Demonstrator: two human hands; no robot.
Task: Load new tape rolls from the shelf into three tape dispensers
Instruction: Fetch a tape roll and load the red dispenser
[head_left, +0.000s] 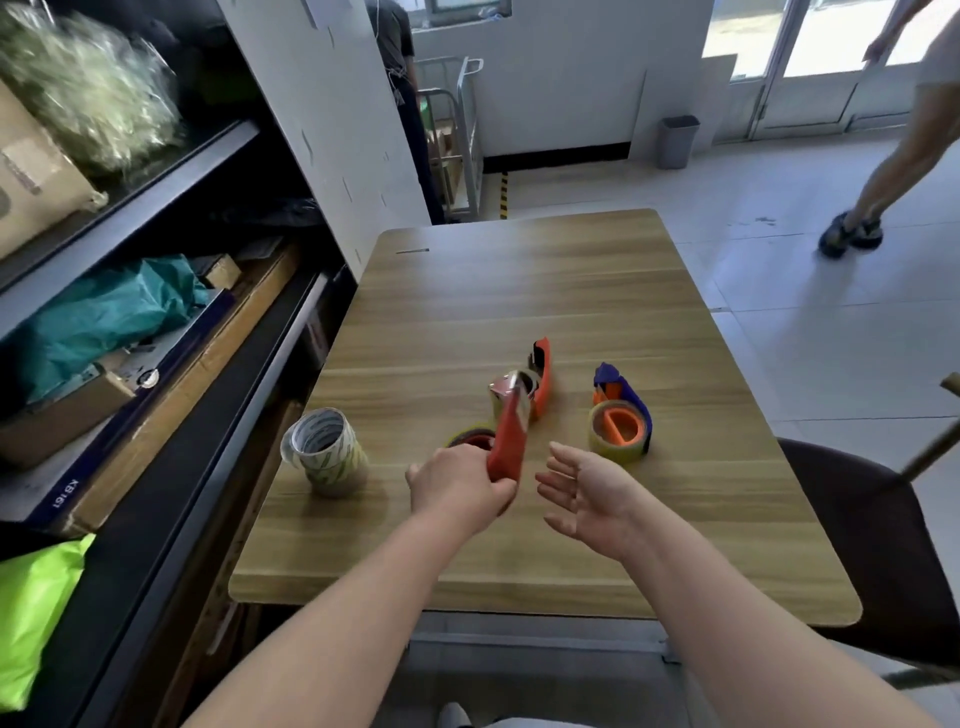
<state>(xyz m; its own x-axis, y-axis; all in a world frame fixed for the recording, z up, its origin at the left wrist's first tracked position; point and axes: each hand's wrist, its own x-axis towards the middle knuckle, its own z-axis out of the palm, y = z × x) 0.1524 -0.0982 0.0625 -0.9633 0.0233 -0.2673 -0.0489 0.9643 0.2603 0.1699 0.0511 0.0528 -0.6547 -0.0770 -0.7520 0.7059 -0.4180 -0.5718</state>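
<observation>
Two bare forearms reach in from the bottom edge over the near side of the wooden desk (519, 291). The left hand (457, 486) is curled round the handle of an orange tape dispenser (508, 441), holding it raised with its metal plate end pointing away from the person. The right hand (582, 493) holds nothing: its fingers are straight and spread, palm turned toward the dispenser, just beside it but apart.

A yellowish tape roll (467, 435) with a red core shows just left of the handle, partly hidden by the left hand. Whether it is seated in the dispenser cannot be told.

Behind the held one, a second orange dispenser (543, 371) lies on the desk. To the right, a blue tape dispenser (623, 402) lies with a yellowish roll on its orange hub. Near the desk's left edge stands a stack of tape rolls (326, 454) with white cores.

A dark metal shelf (171, 171) holding boxes and bags stands along the left. A dark chair (857, 519) sits at the right.
</observation>
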